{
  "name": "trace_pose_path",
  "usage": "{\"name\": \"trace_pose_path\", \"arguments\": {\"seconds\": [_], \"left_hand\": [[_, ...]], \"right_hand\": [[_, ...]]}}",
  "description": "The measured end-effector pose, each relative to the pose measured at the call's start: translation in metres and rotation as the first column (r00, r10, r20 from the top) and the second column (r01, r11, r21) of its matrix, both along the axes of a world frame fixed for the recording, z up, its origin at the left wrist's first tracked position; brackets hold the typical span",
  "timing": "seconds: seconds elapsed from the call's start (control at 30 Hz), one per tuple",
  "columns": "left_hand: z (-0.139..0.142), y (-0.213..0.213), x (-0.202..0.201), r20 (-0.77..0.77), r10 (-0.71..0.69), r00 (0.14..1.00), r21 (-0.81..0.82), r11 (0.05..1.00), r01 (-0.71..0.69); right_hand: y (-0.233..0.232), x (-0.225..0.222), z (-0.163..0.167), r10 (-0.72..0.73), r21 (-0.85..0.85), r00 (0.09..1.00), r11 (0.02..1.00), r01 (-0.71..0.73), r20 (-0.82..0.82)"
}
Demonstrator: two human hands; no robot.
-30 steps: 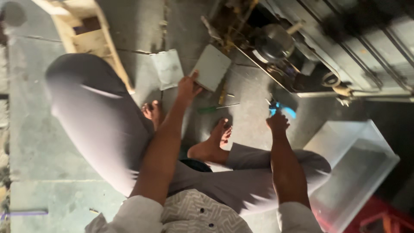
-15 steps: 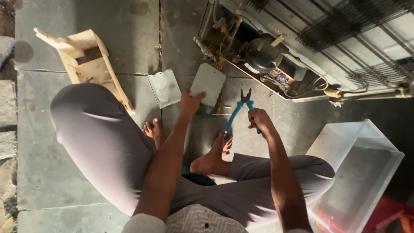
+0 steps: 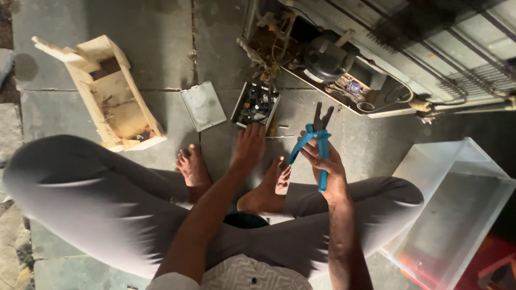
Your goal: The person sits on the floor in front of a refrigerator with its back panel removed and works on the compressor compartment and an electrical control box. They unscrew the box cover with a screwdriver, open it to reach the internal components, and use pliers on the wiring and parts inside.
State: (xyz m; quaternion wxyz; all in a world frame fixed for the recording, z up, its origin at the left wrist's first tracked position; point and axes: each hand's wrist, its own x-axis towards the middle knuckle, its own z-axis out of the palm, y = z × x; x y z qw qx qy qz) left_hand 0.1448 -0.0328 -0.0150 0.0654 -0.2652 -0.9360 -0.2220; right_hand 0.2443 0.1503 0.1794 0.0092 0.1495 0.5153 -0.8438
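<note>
**Materials and finishes**

Pliers: dark matt metal jaws, smooth blue plastic grips, held in the right hand. Circuit board: dark, studded with small parts, in a pale tray; left hand touching. Flat plate: dull grey metal. Crate: rough pale wood, stained. Bin: clear glossy plastic. Floor: rough grey stone slabs. Trousers: smooth grey cloth.
</note>
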Motion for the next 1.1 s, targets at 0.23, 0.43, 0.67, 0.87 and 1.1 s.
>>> {"name": "trace_pose_path", "arguments": {"seconds": [0.23, 0.43, 0.67, 0.87, 1.1], "left_hand": [[0.01, -0.008, 0.004, 0.114, -0.095, 0.989, -0.095, 0.99, 0.106], [0.009, -0.011, 0.007, 0.117, -0.147, 0.982, -0.035, 0.988, 0.151], [0.006, -0.01, 0.013, 0.202, -0.192, 0.96, -0.04, 0.978, 0.204], [0.009, -0.006, 0.008, 0.328, -0.217, 0.919, 0.036, 0.975, 0.217], [0.003, -0.001, 0.002, 0.414, -0.238, 0.878, 0.022, 0.967, 0.252]], "right_hand": [[-0.013, -0.012, 0.016, -0.112, 0.178, 0.988, 0.98, 0.092, 0.105], [-0.018, -0.018, 0.009, -0.182, 0.266, 0.947, 0.958, 0.11, 0.266], [-0.008, -0.012, -0.016, -0.085, 0.376, 0.969, 0.927, -0.01, 0.234], [0.005, -0.016, -0.08, -0.058, 0.447, 0.893, 0.879, -0.166, 0.446], [0.023, -0.038, -0.15, -0.328, 0.797, 0.857, 0.585, -0.147, 0.398]]}}
